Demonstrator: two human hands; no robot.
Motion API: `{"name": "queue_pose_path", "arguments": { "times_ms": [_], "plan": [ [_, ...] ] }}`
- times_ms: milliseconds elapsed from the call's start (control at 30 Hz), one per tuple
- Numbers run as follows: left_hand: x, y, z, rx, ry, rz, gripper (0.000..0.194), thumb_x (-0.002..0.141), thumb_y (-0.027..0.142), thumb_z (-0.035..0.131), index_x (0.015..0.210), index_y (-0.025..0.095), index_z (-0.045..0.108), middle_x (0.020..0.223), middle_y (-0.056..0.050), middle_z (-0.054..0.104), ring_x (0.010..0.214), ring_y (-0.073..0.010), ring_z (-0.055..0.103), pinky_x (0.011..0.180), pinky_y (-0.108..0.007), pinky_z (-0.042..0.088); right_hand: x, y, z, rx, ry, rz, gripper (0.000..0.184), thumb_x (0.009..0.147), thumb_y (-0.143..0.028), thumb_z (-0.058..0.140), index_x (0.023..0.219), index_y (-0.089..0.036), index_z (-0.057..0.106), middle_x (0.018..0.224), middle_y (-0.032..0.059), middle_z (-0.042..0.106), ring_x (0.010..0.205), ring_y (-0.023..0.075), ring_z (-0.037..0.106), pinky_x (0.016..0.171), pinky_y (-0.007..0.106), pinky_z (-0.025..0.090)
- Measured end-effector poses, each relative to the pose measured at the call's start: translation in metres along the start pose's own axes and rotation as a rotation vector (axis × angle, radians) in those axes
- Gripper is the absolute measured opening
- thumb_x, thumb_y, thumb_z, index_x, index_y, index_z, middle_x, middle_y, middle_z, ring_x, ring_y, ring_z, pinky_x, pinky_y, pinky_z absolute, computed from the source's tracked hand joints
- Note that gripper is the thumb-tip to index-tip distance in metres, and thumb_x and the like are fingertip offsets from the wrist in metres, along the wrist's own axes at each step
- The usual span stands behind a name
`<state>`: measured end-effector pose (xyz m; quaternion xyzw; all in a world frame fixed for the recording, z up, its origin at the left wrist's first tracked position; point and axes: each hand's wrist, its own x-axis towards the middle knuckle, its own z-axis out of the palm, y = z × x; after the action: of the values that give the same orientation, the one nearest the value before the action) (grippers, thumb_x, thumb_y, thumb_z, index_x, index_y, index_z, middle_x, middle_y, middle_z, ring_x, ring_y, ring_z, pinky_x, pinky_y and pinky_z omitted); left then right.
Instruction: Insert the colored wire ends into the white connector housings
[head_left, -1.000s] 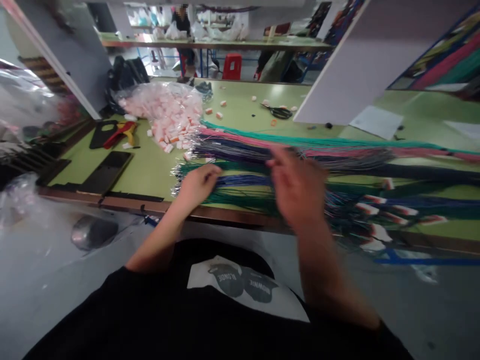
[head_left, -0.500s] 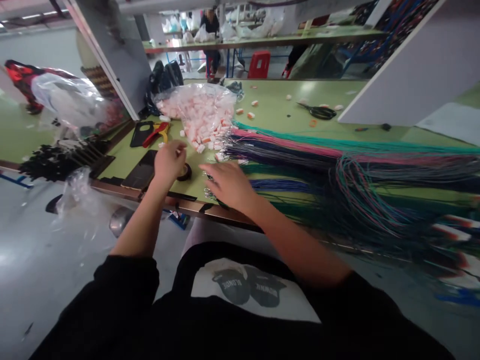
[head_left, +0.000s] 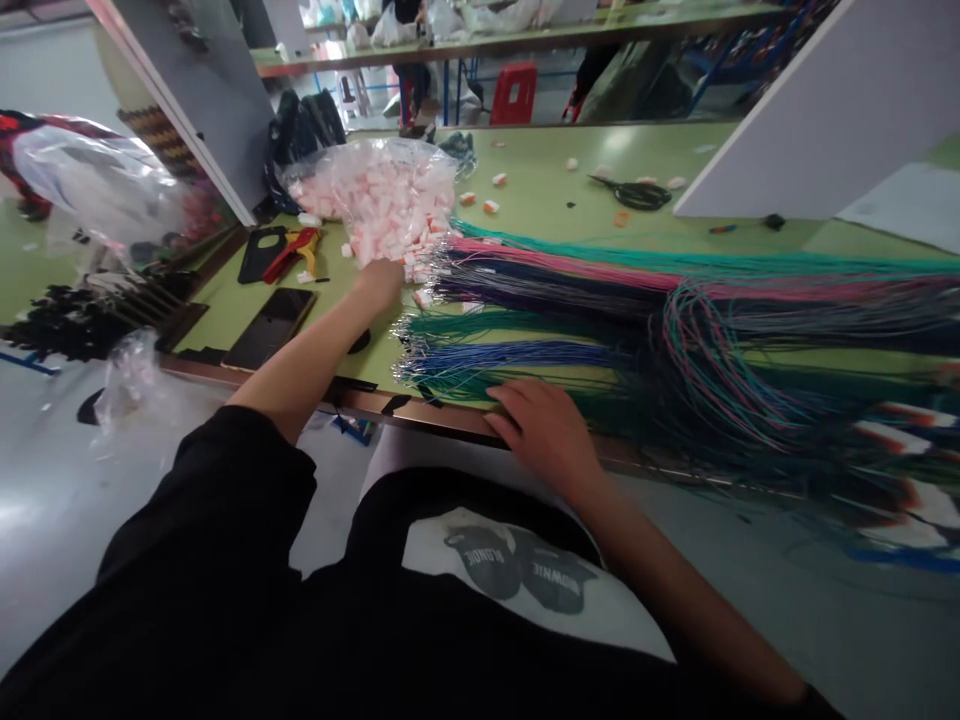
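Observation:
My left hand (head_left: 381, 284) is at the near edge of a heap of small white-and-orange plastic connectors (head_left: 405, 200), which spill from a clear plastic bag (head_left: 330, 165). Its fingers point away from me and are mostly hidden, so any grip does not show. My right hand (head_left: 547, 430) rests at the table's front edge beside the green wires (head_left: 480, 385), fingers stretched out and nothing visible in them. Blue wires (head_left: 540, 353) with silvery terminal ends lie just beyond it. Farther back run bundles of pink wires (head_left: 570, 262) and teal wires (head_left: 600, 255).
Left of the heap lie red-and-yellow pliers (head_left: 294, 252) and a dark phone (head_left: 268, 328). Black-handled scissors (head_left: 637, 192) are at the back. White panels (head_left: 817, 110) flank the table on both sides. A looped wire bundle (head_left: 720, 370) crosses the others.
My left hand has moved forward to the connector heap. My right hand has drawn back and to the right, away from the wire ends. The view has shifted slightly.

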<state>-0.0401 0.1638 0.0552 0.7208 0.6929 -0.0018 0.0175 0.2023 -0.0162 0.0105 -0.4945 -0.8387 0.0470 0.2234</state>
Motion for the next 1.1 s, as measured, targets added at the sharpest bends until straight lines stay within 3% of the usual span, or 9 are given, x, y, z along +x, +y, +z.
{"name": "queue_pose_path", "arguments": {
  "times_ms": [133, 233, 367, 533, 667, 800, 900, 1033, 1100],
  "plan": [
    [-0.014, -0.009, -0.012, -0.145, 0.165, -0.05, 0.033, 0.082, 0.006, 0.048, 0.11, 0.006, 0.066, 0.111, -0.02, 0.068, 0.108, -0.0294, 0.063, 0.092, -0.037, 0.048, 0.02, -0.02, -0.003, -0.293, -0.273, -0.029, 0.023, 0.089, -0.012, 0.047, 0.089, -0.015, 0.07, 0.09, 0.0127, 0.068, 0.087, 0.024, 0.058, 0.074, 0.035, 0.037],
    [-0.037, -0.022, -0.02, -0.35, 0.336, -0.075, 0.04, 0.08, 0.009, 0.048, 0.117, 0.013, 0.063, 0.097, -0.011, 0.069, 0.089, -0.0207, 0.066, 0.08, -0.03, 0.051, 0.027, -0.024, -0.008, -0.34, -0.364, -0.06, 0.022, 0.089, -0.011, 0.047, 0.086, -0.015, 0.068, 0.086, 0.0119, 0.065, 0.086, 0.0232, 0.057, 0.069, 0.034, 0.032],
    [-0.08, -0.033, -0.019, -1.172, 0.446, 0.046, 0.029, 0.069, 0.009, 0.053, 0.093, 0.014, 0.069, 0.056, 0.002, 0.053, 0.046, -0.0086, 0.05, 0.048, -0.02, 0.041, 0.038, -0.023, -0.004, -0.317, -0.353, -0.131, 0.021, 0.09, -0.014, 0.047, 0.082, -0.015, 0.066, 0.087, 0.0107, 0.066, 0.087, 0.0219, 0.056, 0.069, 0.032, 0.03],
    [-0.132, -0.028, -0.007, -1.698, 0.258, 0.032, 0.027, 0.066, 0.011, 0.059, 0.09, 0.015, 0.071, 0.057, 0.002, 0.058, 0.041, -0.0061, 0.047, 0.038, -0.017, 0.035, 0.045, -0.012, -0.006, 0.01, -0.264, -0.113, 0.021, 0.083, -0.012, 0.046, 0.068, -0.017, 0.06, 0.075, 0.0059, 0.063, 0.071, 0.0156, 0.053, 0.064, 0.028, 0.031],
    [-0.161, -0.026, 0.008, -1.916, 0.148, -0.023, 0.022, 0.063, 0.012, 0.065, 0.083, 0.015, 0.072, 0.06, 0.0, 0.064, 0.038, -0.0055, 0.049, 0.033, -0.016, 0.035, 0.044, 0.003, -0.022, 0.506, -0.078, 0.085, 0.012, 0.074, -0.019, 0.049, 0.064, -0.02, 0.056, 0.067, 0.0001, 0.061, 0.064, 0.0127, 0.054, 0.062, 0.025, 0.037],
    [-0.177, -0.027, 0.024, -2.03, 0.092, -0.072, 0.022, 0.063, 0.01, 0.067, 0.084, 0.014, 0.072, 0.055, 0.002, 0.062, 0.038, -0.0054, 0.051, 0.033, -0.013, 0.038, 0.046, 0.005, -0.025, 0.742, 0.066, 0.283, 0.013, 0.07, -0.025, 0.049, 0.058, -0.021, 0.052, 0.056, -0.0026, 0.053, 0.053, 0.011, 0.047, 0.056, 0.025, 0.035],
    [-0.182, -0.027, 0.033, -2.077, 0.002, -0.056, 0.021, 0.065, 0.01, 0.069, 0.086, 0.012, 0.071, 0.056, 0.002, 0.062, 0.038, -0.0059, 0.053, 0.033, -0.013, 0.039, 0.045, -0.001, -0.026, 0.612, 0.063, 0.22, 0.017, 0.074, -0.029, 0.051, 0.059, -0.021, 0.052, 0.056, -0.0021, 0.053, 0.052, 0.0107, 0.044, 0.053, 0.025, 0.032],
    [-0.185, -0.022, 0.039, -2.13, -0.119, -0.001, 0.021, 0.068, 0.014, 0.074, 0.089, 0.012, 0.071, 0.055, 0.002, 0.061, 0.041, -0.0069, 0.056, 0.036, -0.013, 0.043, 0.039, 0.006, -0.044, 0.147, -0.217, 0.027, 0.024, 0.075, -0.025, 0.052, 0.051, -0.021, 0.052, 0.052, -0.0012, 0.053, 0.048, 0.0109, 0.039, 0.05, 0.028, 0.024],
    [-0.186, -0.018, 0.041, -2.146, -0.146, 0.024, 0.022, 0.07, 0.017, 0.077, 0.091, 0.012, 0.071, 0.056, 0.002, 0.063, 0.042, -0.0069, 0.057, 0.038, -0.013, 0.045, 0.035, 0.021, -0.057, 0.152, -0.211, 0.018, 0.023, 0.073, -0.024, 0.053, 0.05, -0.022, 0.052, 0.051, -0.0007, 0.054, 0.048, 0.0118, 0.042, 0.049, 0.028, 0.028]
  ]
}}
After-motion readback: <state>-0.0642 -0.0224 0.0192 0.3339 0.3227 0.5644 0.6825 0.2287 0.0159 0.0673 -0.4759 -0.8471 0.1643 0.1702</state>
